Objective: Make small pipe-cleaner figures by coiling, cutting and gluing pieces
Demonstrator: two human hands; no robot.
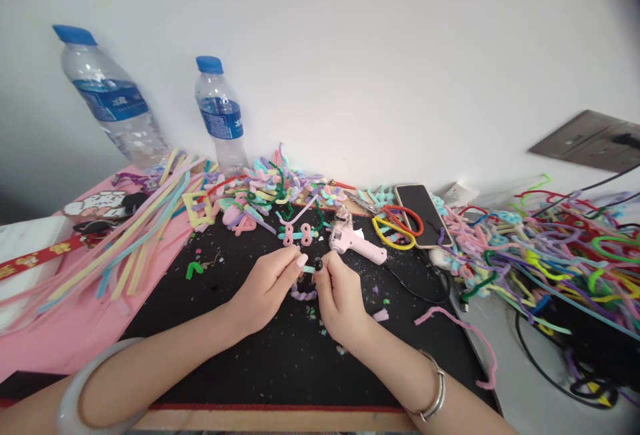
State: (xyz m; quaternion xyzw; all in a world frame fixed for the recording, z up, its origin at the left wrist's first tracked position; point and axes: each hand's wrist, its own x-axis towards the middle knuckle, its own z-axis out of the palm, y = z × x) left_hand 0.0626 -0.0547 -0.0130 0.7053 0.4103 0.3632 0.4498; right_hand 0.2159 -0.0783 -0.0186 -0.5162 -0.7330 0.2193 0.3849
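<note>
My left hand (275, 281) pinches one end of a short pale-mint pipe cleaner (309, 269) between thumb and fingers. At its other end, my right hand (343, 295) is closed in a pinch too. A small shiny black spot shows at the right thumb tip; whether it is a nail or a separate piece I cannot tell. Just below the hands, a twisted lilac pipe cleaner piece (303, 293) lies partly hidden on the black mat (220, 361). Behind the fingers are pink looped pipe cleaner shapes (297, 234) and a pink hot glue gun (357, 243).
Scissors (400, 225) with red and yellow handles lie beside a phone (424, 215). Pipe cleaners pile up (530, 255) at right and along the wall. Long strips (150, 235) cross the pink sheet (165, 255) at left. Two bottles (220, 115) stand behind. The glue gun's cord (415, 295) trails right.
</note>
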